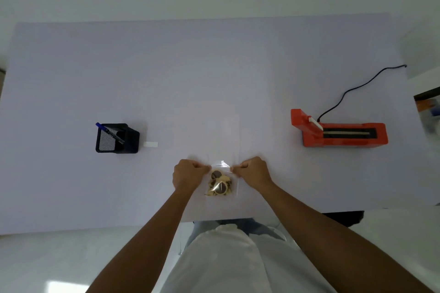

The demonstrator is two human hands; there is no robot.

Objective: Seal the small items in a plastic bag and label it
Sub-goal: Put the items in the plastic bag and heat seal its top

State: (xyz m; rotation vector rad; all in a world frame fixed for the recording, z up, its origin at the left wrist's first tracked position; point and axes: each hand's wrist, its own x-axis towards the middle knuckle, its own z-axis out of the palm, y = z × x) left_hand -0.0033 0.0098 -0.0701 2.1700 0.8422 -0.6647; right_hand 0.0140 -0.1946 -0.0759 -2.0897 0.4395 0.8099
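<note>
A clear plastic bag (222, 164) lies near the table's front edge, holding a small heap of brown and cream items (219, 185) at its near end. My left hand (188, 175) pinches the bag's left edge at its far end. My right hand (254, 172) pinches the right edge opposite, so the plastic is stretched between them. A white blank label (150, 144) lies to the left, beside a black mesh pen holder (116, 138) with a blue marker (110, 132) in it. An orange heat sealer (338, 132) sits to the right.
A stack of clear bags (209, 131) lies flat just beyond my hands. The sealer's black cord (357, 89) trails to the far right table edge. The white table (214, 66) spans the view, with its front edge close to my body.
</note>
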